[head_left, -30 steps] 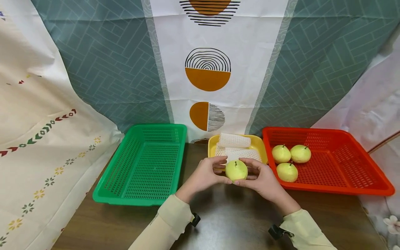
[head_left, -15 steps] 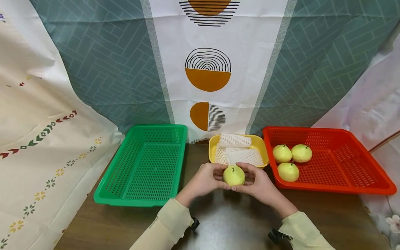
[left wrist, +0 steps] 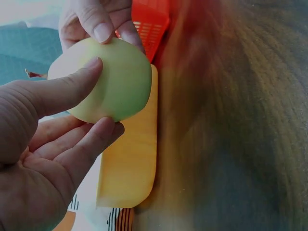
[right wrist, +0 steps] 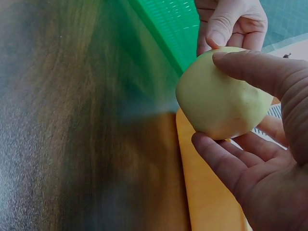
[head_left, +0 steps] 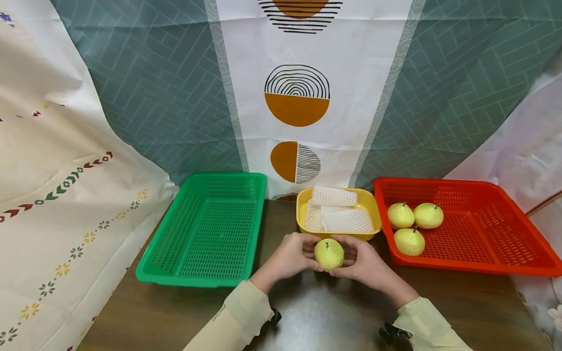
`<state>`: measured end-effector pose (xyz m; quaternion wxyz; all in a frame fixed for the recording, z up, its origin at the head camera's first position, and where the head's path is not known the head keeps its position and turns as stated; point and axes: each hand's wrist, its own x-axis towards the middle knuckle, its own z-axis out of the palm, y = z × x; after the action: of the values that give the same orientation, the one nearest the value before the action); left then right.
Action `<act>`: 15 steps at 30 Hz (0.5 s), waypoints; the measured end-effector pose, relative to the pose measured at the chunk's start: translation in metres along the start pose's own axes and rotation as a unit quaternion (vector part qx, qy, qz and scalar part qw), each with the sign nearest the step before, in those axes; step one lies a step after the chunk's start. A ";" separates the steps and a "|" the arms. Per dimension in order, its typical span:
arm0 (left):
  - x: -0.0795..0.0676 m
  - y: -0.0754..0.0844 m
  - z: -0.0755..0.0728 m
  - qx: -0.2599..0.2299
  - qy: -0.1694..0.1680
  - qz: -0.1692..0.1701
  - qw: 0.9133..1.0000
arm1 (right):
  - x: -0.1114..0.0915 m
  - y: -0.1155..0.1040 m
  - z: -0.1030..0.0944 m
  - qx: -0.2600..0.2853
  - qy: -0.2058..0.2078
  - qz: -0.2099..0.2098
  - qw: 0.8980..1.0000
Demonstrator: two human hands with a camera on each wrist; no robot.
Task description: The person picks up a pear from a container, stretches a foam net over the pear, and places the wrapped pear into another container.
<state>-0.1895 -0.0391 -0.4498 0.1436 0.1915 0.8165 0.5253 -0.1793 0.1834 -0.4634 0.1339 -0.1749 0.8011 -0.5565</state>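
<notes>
A round yellow-green pear with a short stem is held between both hands, just in front of the yellow tray. My left hand grips its left side, and in the left wrist view the thumb lies across the skin with fingers beneath. From the other side my right hand pinches the same pear, its thumb on one face and the fingers under it. White foam net sleeves lie in the yellow tray. Three more pears sit at the left end of the red basket.
To the left stands a green basket with perforated sides. All the containers stand on a dark wooden table. A patterned cloth hangs behind them, and pale cloths drape at both sides.
Both hands have drawn the pear slightly toward the person, away from the yellow tray, so more of the tray's front rim shows. The grip stays two-handed. The head view has shifted slightly.
</notes>
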 end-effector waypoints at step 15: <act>0.010 -0.002 0.012 0.033 0.009 -0.002 0.999 | 0.001 0.011 -0.002 -0.032 0.022 0.031 0.999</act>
<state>-0.1931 -0.0260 -0.4573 0.1305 0.1898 0.8353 0.4992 -0.1829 0.1881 -0.4725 0.1278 -0.1418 0.8260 -0.5303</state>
